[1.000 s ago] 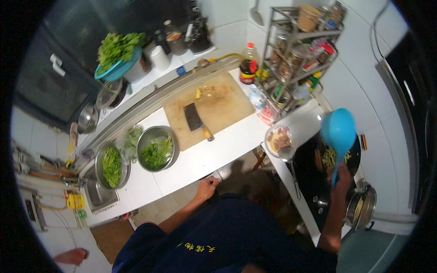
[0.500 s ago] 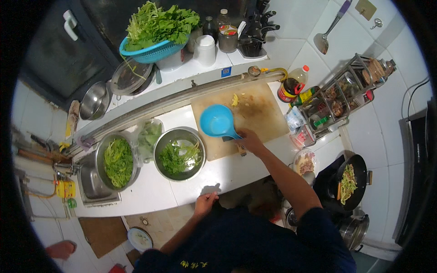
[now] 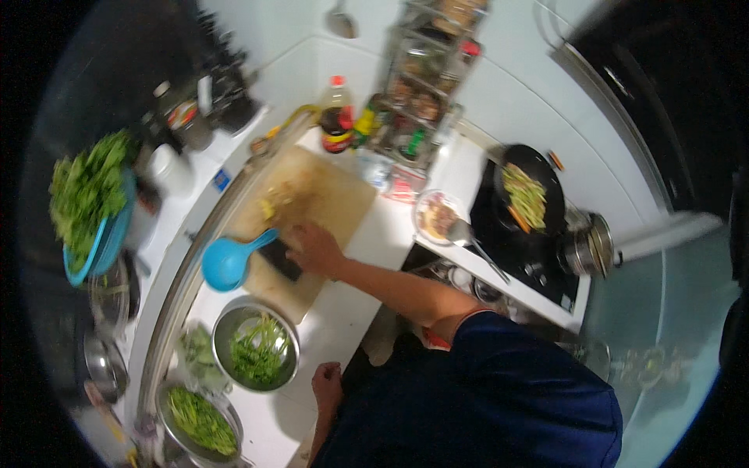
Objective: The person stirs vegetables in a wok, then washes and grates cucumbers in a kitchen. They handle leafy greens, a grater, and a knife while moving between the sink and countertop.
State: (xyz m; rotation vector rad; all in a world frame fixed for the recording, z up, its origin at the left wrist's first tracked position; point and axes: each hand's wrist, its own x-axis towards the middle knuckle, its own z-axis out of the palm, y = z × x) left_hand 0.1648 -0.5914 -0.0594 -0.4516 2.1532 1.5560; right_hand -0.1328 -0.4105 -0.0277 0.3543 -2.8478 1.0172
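My right hand (image 3: pixel 312 248) reaches over the wooden cutting board (image 3: pixel 335 199) and holds the end of a blue ladle's (image 3: pixel 226 264) handle. The ladle's bowl lies low at the board's left edge. A dark cleaver (image 3: pixel 281 259) lies on the board just under that hand. Some chopped yellow bits (image 3: pixel 273 204) sit farther back on the board. My left hand (image 3: pixel 328 386) rests with curled fingers at the front edge of the white counter (image 3: pixel 351 296), holding nothing. It is next to a steel bowl of greens (image 3: pixel 257 351).
A second steel bowl of greens (image 3: pixel 199 417) sits at the lower left, and a blue colander of leafy greens (image 3: pixel 90 210) at the far left. An oil bottle (image 3: pixel 337 117) and a wire rack (image 3: pixel 425 78) stand behind the board. To the right are a small plate (image 3: pixel 437 214), a black wok with vegetables (image 3: pixel 530 191) and a pot (image 3: pixel 589 246).
My right hand swung the blue ladle from over the wok across to the cutting board and lowered it at the board's left edge. The view has turned. My left hand stayed at the counter edge.
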